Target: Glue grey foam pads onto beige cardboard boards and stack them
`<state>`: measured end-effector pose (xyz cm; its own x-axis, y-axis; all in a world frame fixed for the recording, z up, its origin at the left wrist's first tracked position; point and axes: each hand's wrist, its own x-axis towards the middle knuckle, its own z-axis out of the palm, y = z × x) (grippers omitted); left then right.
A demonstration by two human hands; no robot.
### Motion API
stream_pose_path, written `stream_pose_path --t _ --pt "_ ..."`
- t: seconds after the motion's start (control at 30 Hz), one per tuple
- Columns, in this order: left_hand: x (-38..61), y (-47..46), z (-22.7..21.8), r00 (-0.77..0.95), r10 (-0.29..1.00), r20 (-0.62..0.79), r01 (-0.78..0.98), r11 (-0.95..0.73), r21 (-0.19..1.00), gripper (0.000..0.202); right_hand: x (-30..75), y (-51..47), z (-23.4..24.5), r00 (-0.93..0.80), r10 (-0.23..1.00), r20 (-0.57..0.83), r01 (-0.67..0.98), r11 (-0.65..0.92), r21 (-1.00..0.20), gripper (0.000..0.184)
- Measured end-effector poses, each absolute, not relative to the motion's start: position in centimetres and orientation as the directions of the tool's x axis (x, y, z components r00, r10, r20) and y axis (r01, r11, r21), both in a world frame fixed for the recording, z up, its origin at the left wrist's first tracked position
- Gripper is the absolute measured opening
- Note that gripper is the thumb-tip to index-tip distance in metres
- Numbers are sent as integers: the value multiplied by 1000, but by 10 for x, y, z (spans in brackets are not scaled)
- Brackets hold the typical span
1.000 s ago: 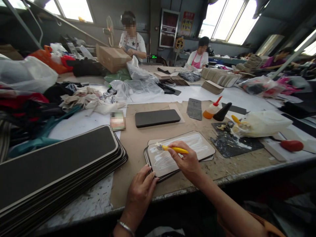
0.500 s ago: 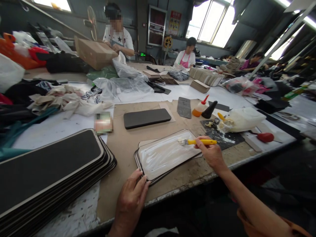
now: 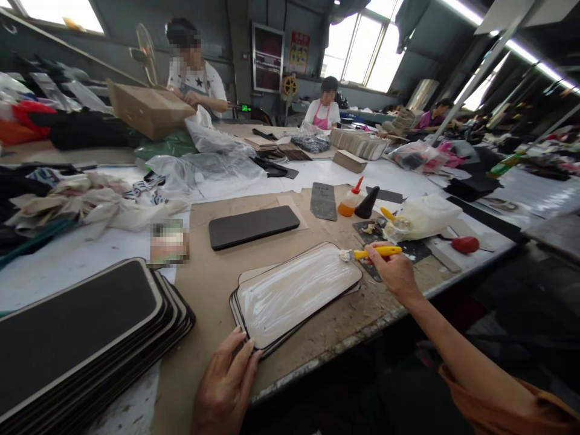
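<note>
My right hand [image 3: 393, 273] is closed round the yellow handle of a paintbrush [image 3: 377, 252]. Its whitish bristles touch the upper right corner of a beige rounded panel [image 3: 296, 290], which is streaked with wet white paste. This panel tops a small, slightly fanned stack with dark edges. At the stack's near left corner rests my left hand [image 3: 226, 380], fingers stretched out and fingertips against the edge; its thumb is not clearly visible. Beyond the brush, a white plastic container [image 3: 423, 219] lies on its side, with paste and another yellow handle at its mouth.
A tall stack of dark panels [image 3: 81, 338] fills the left. Behind the beige panel lie a single dark panel [image 3: 254, 226], a glue bottle with orange liquid [image 3: 348, 202] and a black cone-shaped object [image 3: 367, 203]. A red object [image 3: 465, 244] sits near the right edge. Two co-workers [image 3: 197, 78] [image 3: 322, 109] stand across the table.
The brush has moved right across the panel to its upper right corner. My left hand stays at the near left corner. The whole view has shifted, with things appearing farther left.
</note>
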<state>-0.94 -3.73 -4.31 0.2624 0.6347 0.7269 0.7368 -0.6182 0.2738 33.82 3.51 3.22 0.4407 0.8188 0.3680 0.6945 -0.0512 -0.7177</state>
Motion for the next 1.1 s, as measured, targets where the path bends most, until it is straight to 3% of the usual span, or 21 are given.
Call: stream_pose_path --t 0.2,0.4,0.53,0.77,0.87,1.0,1.1 --pt "-8 -40 -42 239 668 705 748 -590 305 16 320 2 37 354 847 396 749 -4 -662 33" --pt "-7 -40 -39 236 684 690 749 -581 319 16 235 2 39 212 958 192 346 110 -932 32" --pt "-7 -40 -37 246 670 701 752 -588 298 15 210 13 32 101 989 106 191 85 -978 36" --pt "-7 -41 -38 235 676 698 754 -580 308 15 291 15 32 526 841 126 286 -35 -957 44" --pt "-7 -41 -40 237 681 693 744 -586 321 16 282 -5 39 476 872 115 262 -16 -965 41" --pt "-9 -39 -40 267 664 699 738 -607 295 16 246 -19 36 259 966 10 158 -32 -987 38" --pt "-9 -39 -39 275 658 701 740 -610 283 16 264 -9 28 302 953 8 191 -53 -980 42"
